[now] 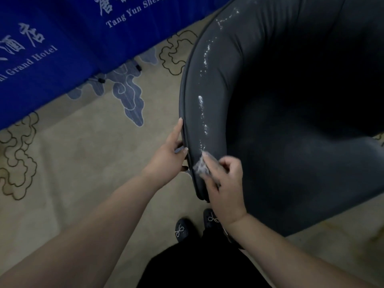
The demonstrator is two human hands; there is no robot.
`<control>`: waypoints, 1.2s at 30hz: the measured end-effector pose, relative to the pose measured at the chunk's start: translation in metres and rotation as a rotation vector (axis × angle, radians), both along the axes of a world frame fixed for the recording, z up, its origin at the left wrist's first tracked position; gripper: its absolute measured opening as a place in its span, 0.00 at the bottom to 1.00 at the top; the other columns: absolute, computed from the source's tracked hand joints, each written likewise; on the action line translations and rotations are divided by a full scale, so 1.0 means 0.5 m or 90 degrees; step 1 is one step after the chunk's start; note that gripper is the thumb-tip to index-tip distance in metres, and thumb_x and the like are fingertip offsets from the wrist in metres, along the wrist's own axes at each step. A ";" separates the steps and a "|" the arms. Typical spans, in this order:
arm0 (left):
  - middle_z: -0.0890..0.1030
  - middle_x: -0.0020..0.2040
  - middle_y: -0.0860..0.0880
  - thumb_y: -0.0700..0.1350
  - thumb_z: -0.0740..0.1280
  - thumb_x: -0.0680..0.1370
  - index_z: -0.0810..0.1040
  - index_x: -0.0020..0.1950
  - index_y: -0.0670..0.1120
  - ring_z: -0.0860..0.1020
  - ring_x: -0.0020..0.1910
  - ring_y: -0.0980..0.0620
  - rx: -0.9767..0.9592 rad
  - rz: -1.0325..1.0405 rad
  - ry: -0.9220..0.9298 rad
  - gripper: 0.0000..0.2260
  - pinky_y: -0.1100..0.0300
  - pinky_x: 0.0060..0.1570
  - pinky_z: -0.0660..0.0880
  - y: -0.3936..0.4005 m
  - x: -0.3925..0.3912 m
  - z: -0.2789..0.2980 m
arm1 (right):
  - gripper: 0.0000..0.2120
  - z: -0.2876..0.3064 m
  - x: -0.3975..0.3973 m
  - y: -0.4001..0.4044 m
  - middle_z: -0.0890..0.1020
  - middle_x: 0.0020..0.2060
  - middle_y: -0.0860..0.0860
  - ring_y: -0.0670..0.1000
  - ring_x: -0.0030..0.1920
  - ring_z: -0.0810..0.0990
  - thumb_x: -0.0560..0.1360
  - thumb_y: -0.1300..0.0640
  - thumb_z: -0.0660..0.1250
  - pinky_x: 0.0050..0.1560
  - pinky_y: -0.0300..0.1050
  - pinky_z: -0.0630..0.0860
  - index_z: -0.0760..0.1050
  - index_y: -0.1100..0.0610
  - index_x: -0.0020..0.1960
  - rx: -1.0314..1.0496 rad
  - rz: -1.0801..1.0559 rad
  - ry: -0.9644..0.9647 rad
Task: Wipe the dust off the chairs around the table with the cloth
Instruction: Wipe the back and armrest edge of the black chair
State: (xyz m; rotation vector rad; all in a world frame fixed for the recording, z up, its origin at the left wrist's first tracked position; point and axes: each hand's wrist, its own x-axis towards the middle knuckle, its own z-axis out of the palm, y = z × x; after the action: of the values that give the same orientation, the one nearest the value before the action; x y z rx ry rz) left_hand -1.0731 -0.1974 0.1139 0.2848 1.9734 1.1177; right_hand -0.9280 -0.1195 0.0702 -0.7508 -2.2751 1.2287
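Both forearms enter from the bottom edge, bare, and meet at the near end of a dark grey chair (291,121). Left hand (168,154) lies against the outer edge of the chair's curved rim, fingers fairly straight, index reaching up along the piping, thumb on the top face; it steadies the rim without closing round it. Right hand (224,183) sits just beside it on the inner side of the same rim, fingers curled, pinching a small crumpled grey-white cloth (201,166). Cloth is pressed onto the rim's top face between the two hands. White dust (204,113) runs in a broken line along the rim beyond the cloth, away from both hands, thickest in one clump well past the left fingertip and thinner farther up the curve. Below the right wrist: two dark shoes (182,228) with small sparkly bows, on patterned beige carpet (83,163). Beyond the left hand, well apart, hangs a blue table skirt (52,59) printed with white lettering reading "Grand Hotel" and "Tang Yun Sheng".
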 end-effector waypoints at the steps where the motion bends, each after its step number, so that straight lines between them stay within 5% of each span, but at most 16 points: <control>1: 0.79 0.61 0.50 0.37 0.58 0.82 0.51 0.75 0.67 0.79 0.56 0.51 0.005 0.005 -0.005 0.31 0.49 0.53 0.80 0.002 -0.003 0.001 | 0.21 0.003 -0.032 0.016 0.68 0.50 0.54 0.56 0.50 0.71 0.75 0.61 0.69 0.55 0.45 0.72 0.75 0.51 0.66 0.006 -0.007 -0.006; 8: 0.76 0.66 0.51 0.38 0.58 0.82 0.52 0.75 0.67 0.78 0.59 0.53 0.006 0.003 -0.028 0.31 0.45 0.57 0.77 0.017 -0.041 0.007 | 0.21 -0.009 -0.008 0.002 0.66 0.52 0.49 0.53 0.51 0.70 0.76 0.54 0.64 0.55 0.44 0.72 0.71 0.44 0.69 0.035 -0.004 -0.002; 15: 0.76 0.63 0.50 0.39 0.59 0.82 0.48 0.77 0.65 0.79 0.53 0.55 0.015 -0.044 -0.020 0.32 0.51 0.53 0.80 0.045 -0.099 0.009 | 0.25 0.003 -0.112 0.044 0.68 0.52 0.52 0.56 0.52 0.71 0.74 0.63 0.69 0.56 0.51 0.74 0.71 0.44 0.67 0.008 -0.056 -0.021; 18: 0.74 0.66 0.51 0.40 0.60 0.82 0.48 0.77 0.64 0.78 0.55 0.55 0.019 -0.050 -0.032 0.32 0.55 0.49 0.81 0.063 -0.129 0.011 | 0.26 0.007 -0.072 0.012 0.68 0.51 0.52 0.56 0.51 0.72 0.74 0.62 0.69 0.55 0.50 0.74 0.71 0.44 0.68 0.034 -0.061 -0.017; 22: 0.74 0.66 0.50 0.41 0.62 0.81 0.45 0.76 0.65 0.79 0.55 0.52 -0.007 -0.100 -0.008 0.35 0.47 0.54 0.79 0.081 -0.168 0.013 | 0.26 0.012 -0.080 -0.010 0.69 0.50 0.52 0.56 0.50 0.72 0.73 0.64 0.70 0.55 0.48 0.74 0.72 0.46 0.67 0.048 -0.127 -0.028; 26: 0.73 0.67 0.50 0.44 0.63 0.80 0.45 0.75 0.67 0.77 0.58 0.50 -0.037 -0.145 0.023 0.35 0.48 0.52 0.80 0.090 -0.198 0.012 | 0.28 0.012 -0.158 0.048 0.67 0.51 0.51 0.55 0.53 0.70 0.73 0.65 0.70 0.59 0.37 0.69 0.69 0.44 0.67 0.011 -0.156 -0.059; 32: 0.71 0.69 0.50 0.44 0.64 0.80 0.45 0.76 0.67 0.78 0.54 0.51 -0.024 -0.185 0.014 0.36 0.49 0.47 0.82 0.107 -0.244 0.015 | 0.28 0.010 -0.112 -0.006 0.65 0.51 0.46 0.55 0.52 0.72 0.74 0.58 0.67 0.57 0.42 0.71 0.67 0.36 0.69 0.063 -0.146 -0.062; 36: 0.71 0.69 0.50 0.41 0.65 0.80 0.44 0.76 0.67 0.79 0.50 0.54 -0.005 -0.218 0.008 0.38 0.47 0.47 0.81 0.107 -0.251 0.014 | 0.27 0.019 -0.188 0.047 0.67 0.50 0.49 0.55 0.52 0.71 0.73 0.65 0.70 0.58 0.43 0.72 0.70 0.44 0.67 0.053 -0.194 -0.071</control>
State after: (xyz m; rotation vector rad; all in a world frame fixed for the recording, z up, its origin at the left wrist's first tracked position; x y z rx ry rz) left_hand -1.1988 -0.1437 0.1210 0.6022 1.8509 0.8872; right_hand -1.0220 -0.0962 0.0797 -1.1103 -2.1795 0.9674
